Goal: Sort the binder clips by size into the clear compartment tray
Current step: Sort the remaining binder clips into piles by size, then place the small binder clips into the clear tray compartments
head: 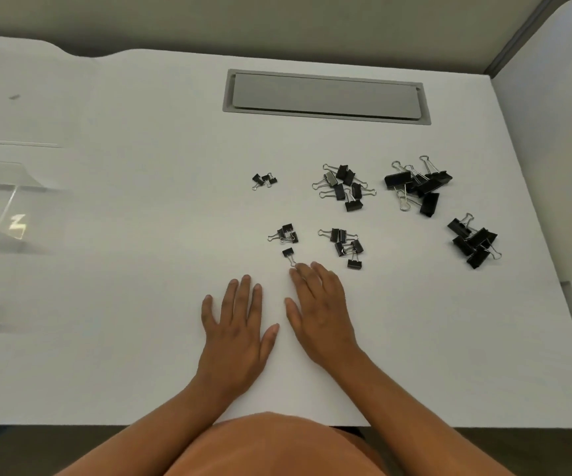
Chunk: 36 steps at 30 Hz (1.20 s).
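Both hands lie flat on the white table [123, 355], palms down and fingers spread, gripping nothing. The left hand [238, 333] rests at about 6 o'clock in the view, and the right hand [322, 312] sits just beside it toward 5 o'clock, thumbs nearly meeting.

A single small binder clip [288, 254] lies at the right hand's 11 o'clock, its wire handle reaching to the fingertips [301, 267]; whether they touch cannot be told. Beyond it, at 12 o'clock from that clip, sits a small-clip cluster [286, 233]. A second cluster [346, 247] lies at the right hand's 1 o'clock. Farther off at 12 o'clock is the tiniest group [264, 180], with a medium heap [344, 187] at 1 o'clock and the large clips [418, 185] toward 2 o'clock. Another large pile [473, 243] lies at 3 o'clock, well apart from the hands.

The clear compartment tray [3, 207] stands at 9 o'clock at the table's left edge, holding no clips that can be seen.

A grey recessed hatch [325, 96] is set in the table at 12 o'clock. Pale partition walls [548, 97] close in the far side and the right.
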Tool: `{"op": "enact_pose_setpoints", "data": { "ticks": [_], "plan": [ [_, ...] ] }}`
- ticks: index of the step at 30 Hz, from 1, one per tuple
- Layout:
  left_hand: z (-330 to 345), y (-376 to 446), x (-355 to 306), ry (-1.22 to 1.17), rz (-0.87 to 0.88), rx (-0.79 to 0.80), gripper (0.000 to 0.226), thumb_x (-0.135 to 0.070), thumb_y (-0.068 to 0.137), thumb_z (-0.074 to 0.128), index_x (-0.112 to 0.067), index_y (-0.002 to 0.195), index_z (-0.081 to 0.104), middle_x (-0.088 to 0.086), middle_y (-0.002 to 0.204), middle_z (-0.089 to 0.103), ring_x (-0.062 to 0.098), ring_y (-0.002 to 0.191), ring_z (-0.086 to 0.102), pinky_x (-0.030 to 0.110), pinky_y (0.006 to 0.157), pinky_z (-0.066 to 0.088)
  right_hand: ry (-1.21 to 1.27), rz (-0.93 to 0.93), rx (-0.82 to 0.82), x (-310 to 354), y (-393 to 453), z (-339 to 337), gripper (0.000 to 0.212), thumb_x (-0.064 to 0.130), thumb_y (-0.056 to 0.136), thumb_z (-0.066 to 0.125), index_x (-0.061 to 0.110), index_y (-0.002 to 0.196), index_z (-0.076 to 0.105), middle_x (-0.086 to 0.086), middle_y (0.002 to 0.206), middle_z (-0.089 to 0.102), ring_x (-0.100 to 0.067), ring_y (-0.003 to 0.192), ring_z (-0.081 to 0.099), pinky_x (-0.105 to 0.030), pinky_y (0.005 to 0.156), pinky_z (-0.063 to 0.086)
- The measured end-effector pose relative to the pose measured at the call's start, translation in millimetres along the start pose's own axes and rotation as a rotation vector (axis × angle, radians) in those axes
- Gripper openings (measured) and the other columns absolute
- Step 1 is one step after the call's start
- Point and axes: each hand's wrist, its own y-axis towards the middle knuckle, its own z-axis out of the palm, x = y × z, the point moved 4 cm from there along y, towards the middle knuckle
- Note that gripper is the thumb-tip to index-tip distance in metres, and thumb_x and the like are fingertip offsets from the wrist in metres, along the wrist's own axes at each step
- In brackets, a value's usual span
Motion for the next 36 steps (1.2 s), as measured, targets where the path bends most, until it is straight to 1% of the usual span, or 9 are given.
{"op": "enact_pose_setpoints", "data": {
  "ticks": [4,8,12,15,19,22,24,29,36],
  "plan": [
    [-15.8,7.1,26.7,-0.039,0.16,-0.054,0.066,-0.054,0.105,0.038,-0.011,0.154,0.049,0.012,0.163,0.043,0.033,0.146,0.046,0.058,0.108,0.035,-0.08,0.033,0.013,9.6,16.1,-1.4,0.048,0.032,0.103,0.052,0.009,0.146,0.056,-0.005,0.15,0.054,-0.035,0.134,0.05,-0.049,0.113,0.04],
    [-34.4,34.4,59.5,-0.213,0.308,-0.166,0.042,-0.039,0.104,0.046,-0.019,0.133,0.068,0.003,0.138,0.063,0.027,0.121,0.063,0.047,0.095,0.042,-0.017,0.112,-0.053,12.5,24.6,-6.7,0.039,0.025,0.101,0.055,0.012,0.137,0.063,-0.004,0.141,0.06,-0.032,0.125,0.056,-0.046,0.107,0.043],
    [-42.9,113.6,97.2,-0.351,0.212,-0.274,0.032,-0.033,0.101,0.051,-0.018,0.121,0.072,0.003,0.114,0.065,0.029,0.096,0.063,0.043,0.079,0.047,0.205,0.197,-0.153,25.2,56.8,-20.4,0.026,0.009,0.101,0.058,0.011,0.124,0.068,-0.002,0.123,0.065,-0.022,0.116,0.059,-0.034,0.103,0.047],
    [-46.5,192.0,104.0,-0.36,0.107,-0.289,0.038,-0.037,0.101,0.053,-0.014,0.127,0.069,0.009,0.111,0.064,0.035,0.095,0.063,0.048,0.077,0.05,0.279,0.23,-0.182,29.6,105.8,-25.2,0.02,0.004,0.101,0.058,0.009,0.116,0.07,-0.001,0.111,0.068,-0.019,0.103,0.063,-0.033,0.093,0.052],
    [-43.5,248.4,93.6,-0.282,0.114,-0.136,0.055,-0.049,0.1,0.06,-0.016,0.144,0.055,0.01,0.121,0.059,0.033,0.102,0.058,0.048,0.082,0.049,0.326,0.345,-0.101,12.9,177.7,-15.9,0.032,0.007,0.101,0.058,0.012,0.132,0.064,-0.001,0.124,0.063,-0.013,0.099,0.061,-0.036,0.091,0.055],
    [-40.6,247.9,95.3,-0.289,0.144,-0.184,0.041,-0.047,0.102,0.057,-0.019,0.131,0.064,0.005,0.117,0.058,0.03,0.099,0.055,0.045,0.083,0.044,0.283,0.404,0.041,-1.5,212.7,0.2,0.047,0.014,0.104,0.059,0.017,0.15,0.053,-0.001,0.135,0.054,-0.016,0.105,0.061,-0.033,0.098,0.052],
    [-38.3,246.6,97.4,-0.327,0.136,-0.205,0.032,-0.045,0.101,0.059,-0.02,0.121,0.069,0.004,0.111,0.058,0.029,0.096,0.054,0.044,0.082,0.044,0.259,0.414,0.064,-6.4,221.6,8.7,0.046,0.018,0.104,0.061,0.02,0.15,0.055,-0.001,0.132,0.053,-0.02,0.107,0.062,-0.032,0.099,0.051],
    [-38.4,245.1,104.2,-0.515,0.086,-0.211,0.022,-0.035,0.097,0.071,-0.016,0.108,0.074,0.006,0.103,0.06,0.031,0.093,0.057,0.047,0.085,0.048,0.234,0.424,-0.027,-3.2,216.0,12.4,0.021,0.023,0.1,0.069,0.019,0.12,0.076,0.002,0.122,0.057,-0.017,0.1,0.064,-0.026,0.09,0.052],
    [-46.0,244.4,111.9,-0.698,0.071,-0.167,0.003,-0.021,0.098,0.069,-0.019,0.096,0.068,-0.003,0.089,0.069,0.026,0.089,0.057,0.042,0.086,0.044,0.294,0.489,-0.102,-3.9,214.4,5.9,0.009,0.019,0.091,0.078,0.016,0.09,0.07,0.004,0.102,0.064,-0.008,0.085,0.064,-0.013,0.076,0.047]
  ]
}}
